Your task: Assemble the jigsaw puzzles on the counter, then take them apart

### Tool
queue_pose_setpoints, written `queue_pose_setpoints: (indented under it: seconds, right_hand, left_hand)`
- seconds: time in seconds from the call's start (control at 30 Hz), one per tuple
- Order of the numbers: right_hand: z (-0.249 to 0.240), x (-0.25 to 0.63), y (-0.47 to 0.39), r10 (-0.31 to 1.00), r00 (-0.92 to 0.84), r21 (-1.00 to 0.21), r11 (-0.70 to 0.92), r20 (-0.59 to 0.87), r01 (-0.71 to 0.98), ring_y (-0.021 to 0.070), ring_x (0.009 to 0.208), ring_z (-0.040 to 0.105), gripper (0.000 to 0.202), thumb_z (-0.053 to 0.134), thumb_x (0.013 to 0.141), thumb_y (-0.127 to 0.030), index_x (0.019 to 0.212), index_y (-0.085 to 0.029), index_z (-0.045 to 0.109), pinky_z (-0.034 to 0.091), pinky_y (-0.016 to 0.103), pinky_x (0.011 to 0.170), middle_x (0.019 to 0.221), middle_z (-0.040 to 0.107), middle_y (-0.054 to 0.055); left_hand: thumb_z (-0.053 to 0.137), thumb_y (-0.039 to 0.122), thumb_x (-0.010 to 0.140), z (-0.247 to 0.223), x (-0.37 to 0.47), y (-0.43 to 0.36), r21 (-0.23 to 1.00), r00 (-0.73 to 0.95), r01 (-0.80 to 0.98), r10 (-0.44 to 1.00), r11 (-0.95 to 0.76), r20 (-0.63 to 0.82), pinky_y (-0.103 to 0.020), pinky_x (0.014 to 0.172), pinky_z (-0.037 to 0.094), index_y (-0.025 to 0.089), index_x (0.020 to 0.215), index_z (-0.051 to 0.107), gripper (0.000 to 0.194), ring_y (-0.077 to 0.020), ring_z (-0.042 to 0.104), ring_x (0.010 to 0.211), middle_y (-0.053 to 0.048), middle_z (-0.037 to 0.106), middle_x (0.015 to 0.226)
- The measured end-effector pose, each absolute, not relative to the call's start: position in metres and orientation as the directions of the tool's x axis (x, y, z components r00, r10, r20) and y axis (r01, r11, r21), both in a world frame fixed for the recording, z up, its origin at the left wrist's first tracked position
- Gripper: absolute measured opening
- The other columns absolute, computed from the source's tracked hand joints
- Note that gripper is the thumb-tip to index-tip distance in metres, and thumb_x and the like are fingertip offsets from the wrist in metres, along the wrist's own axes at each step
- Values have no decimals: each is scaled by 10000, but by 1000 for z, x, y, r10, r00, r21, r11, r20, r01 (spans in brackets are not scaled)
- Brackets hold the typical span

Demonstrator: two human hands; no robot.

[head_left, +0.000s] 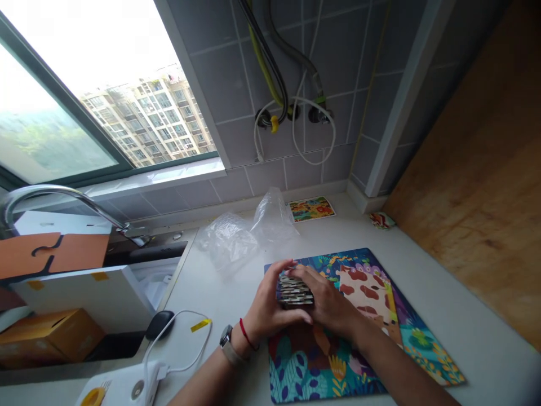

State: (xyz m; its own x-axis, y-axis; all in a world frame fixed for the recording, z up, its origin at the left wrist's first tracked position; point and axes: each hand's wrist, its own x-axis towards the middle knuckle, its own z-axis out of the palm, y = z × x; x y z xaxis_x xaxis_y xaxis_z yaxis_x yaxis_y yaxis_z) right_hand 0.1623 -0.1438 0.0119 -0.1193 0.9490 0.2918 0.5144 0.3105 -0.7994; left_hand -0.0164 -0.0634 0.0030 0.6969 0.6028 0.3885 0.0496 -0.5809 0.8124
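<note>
A stack of thin flat pieces shows its layered pale and dark edges between my two hands. My left hand curves around its left side, thumb along the near edge and fingers at the far edge. From the right, my right hand closes on the same stack, its fingertips meeting those of my left hand at the top. Under both hands lies a colourful illustrated board with plants and leaves. A brown-spotted cow picture shows on the board to the right of my right hand, partly covered by my forearm.
Crumpled clear plastic bags and a small picture card lie near the wall. Another small colourful item sits by the wooden panel. At left are a sink with boxes, a faucet and a white corded device.
</note>
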Motion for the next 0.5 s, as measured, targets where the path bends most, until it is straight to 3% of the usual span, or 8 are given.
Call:
queue_pose_setpoints:
  seconds: [0.13,0.2,0.3,0.4,0.5]
  right_hand:
    - [7,160,-143,974,-129,-799,228,188,556,284,1291,582,648,743,817,-134,1420,-261,539,483,436,1108,1330,632,99]
    - [6,160,-144,980,-113,-799,197,161,569,297,1361,536,747,788,790,-174,1469,-248,485,450,447,1149,1409,591,113]
    - [7,162,-144,987,-92,-808,160,130,567,310,1404,509,787,810,803,-275,1497,-221,444,433,458,1168,1479,546,144]
    - [10,165,-143,985,-108,-809,170,132,563,309,1334,576,625,774,856,-345,1417,-215,532,464,454,1131,1409,610,142]
    - [13,168,-144,982,-86,-803,187,169,566,312,1280,619,620,812,827,-387,1380,-239,575,484,458,1103,1371,650,120]
  left_hand:
    - [547,613,998,5,-14,-64,817,725,107,607,-566,326,-518,1194,399,244,1512,419,645,-321,496,1410,-157,522,1499]
    - [425,538,1067,6,-13,-64,815,742,150,608,-560,281,-499,1200,392,240,1517,424,540,-297,488,1416,-150,513,1514]
    - [459,571,1044,7,-13,-63,797,754,174,599,-578,270,-504,1199,389,225,1521,423,591,-313,486,1414,-153,512,1524]
    - [465,616,1024,4,-15,-61,801,760,177,597,-572,259,-534,1201,376,207,1546,392,667,-339,474,1426,-164,499,1551]
    - [415,602,1044,-1,-16,-60,829,747,162,616,-536,252,-548,1205,366,192,1569,356,669,-337,480,1421,-173,512,1540]
